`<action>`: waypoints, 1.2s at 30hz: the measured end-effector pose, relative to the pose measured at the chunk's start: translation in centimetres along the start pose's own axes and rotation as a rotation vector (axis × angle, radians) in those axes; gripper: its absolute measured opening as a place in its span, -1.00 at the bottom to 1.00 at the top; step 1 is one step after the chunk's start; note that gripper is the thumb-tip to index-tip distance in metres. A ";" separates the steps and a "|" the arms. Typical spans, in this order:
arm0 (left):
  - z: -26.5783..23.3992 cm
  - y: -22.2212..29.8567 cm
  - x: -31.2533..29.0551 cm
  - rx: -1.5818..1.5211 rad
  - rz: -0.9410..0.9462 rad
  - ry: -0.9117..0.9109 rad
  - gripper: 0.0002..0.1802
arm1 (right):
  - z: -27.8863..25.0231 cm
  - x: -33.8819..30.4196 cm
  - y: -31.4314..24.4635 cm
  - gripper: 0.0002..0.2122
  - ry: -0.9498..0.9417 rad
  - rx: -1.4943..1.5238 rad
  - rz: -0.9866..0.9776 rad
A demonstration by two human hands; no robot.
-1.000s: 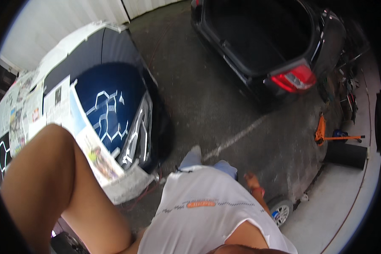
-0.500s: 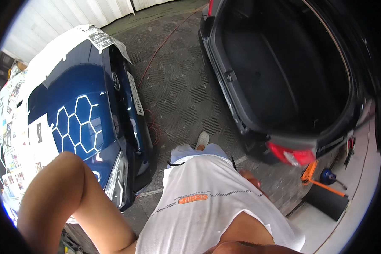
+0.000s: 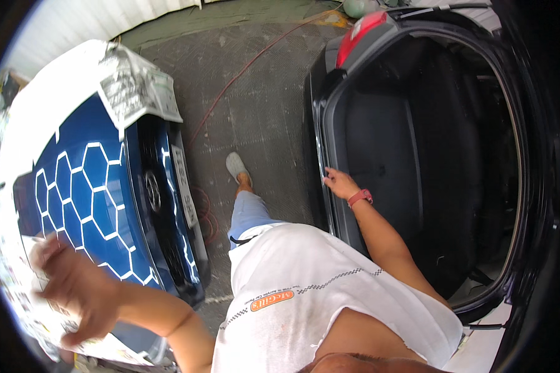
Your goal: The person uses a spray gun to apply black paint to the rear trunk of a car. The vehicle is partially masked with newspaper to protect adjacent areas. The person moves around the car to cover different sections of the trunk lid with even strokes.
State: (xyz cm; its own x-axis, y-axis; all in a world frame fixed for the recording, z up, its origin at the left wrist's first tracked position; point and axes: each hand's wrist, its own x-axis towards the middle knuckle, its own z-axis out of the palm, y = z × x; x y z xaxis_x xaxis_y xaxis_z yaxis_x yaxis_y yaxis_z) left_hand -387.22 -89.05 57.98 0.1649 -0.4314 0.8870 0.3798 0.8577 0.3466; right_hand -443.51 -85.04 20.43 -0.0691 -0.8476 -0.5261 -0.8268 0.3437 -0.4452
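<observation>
On the left, my left hand (image 3: 81, 295) is raised over the paper-covered side of a blue car; its fingertips are smeared by motion, but the thumb stands apart from the fingers and nothing shows in it. White tape outlines a hexagon pattern on the blue car's panel (image 3: 81, 199). To the right, my right hand (image 3: 343, 184), with a red wristband (image 3: 360, 198), is by the rear sill of a dark car's open boot (image 3: 379, 143). Its fingers are loosely bent and apart, holding nothing. Whether they touch the sill I cannot tell.
White masking and printed paper (image 3: 137, 87) cover parts of the blue car. Between the cars, a red hose (image 3: 242, 69) runs over the dark tiled floor (image 3: 274, 118), with coils near the blue car's bumper. A red tail light (image 3: 361, 38) sits at the dark car's far corner.
My body has moved along the gap between the cars and a foot has stepped out. My left hand has come into view, blurred; my right hand has come up to the boot sill.
</observation>
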 end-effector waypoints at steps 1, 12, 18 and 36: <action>-2.7 -5.3 -3.0 0.155 -0.240 0.078 -0.32 | -0.2 2.1 -1.0 -0.44 -0.013 0.023 -0.021; -5.3 -40.7 -17.7 0.589 -1.453 -0.556 -0.38 | -6.6 18.6 -11.0 -0.48 -0.027 0.288 0.078; -7.4 -55.9 -14.8 0.548 -1.597 -0.619 -0.36 | -12.4 33.2 -11.6 -0.51 0.006 0.395 0.089; -10.8 -88.4 -19.5 0.776 -2.109 -0.153 -0.45 | -50.5 77.3 -15.4 -0.49 0.223 0.320 -0.132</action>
State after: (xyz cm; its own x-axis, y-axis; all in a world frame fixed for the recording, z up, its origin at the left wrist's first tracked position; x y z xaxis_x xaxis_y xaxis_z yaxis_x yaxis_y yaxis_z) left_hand -414.21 -159.49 6.78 0.0685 -0.6004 -0.7968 -0.4606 -0.7275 0.5086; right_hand -464.33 -176.25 23.21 -0.1225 -0.9477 -0.2947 -0.6234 0.3045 -0.7201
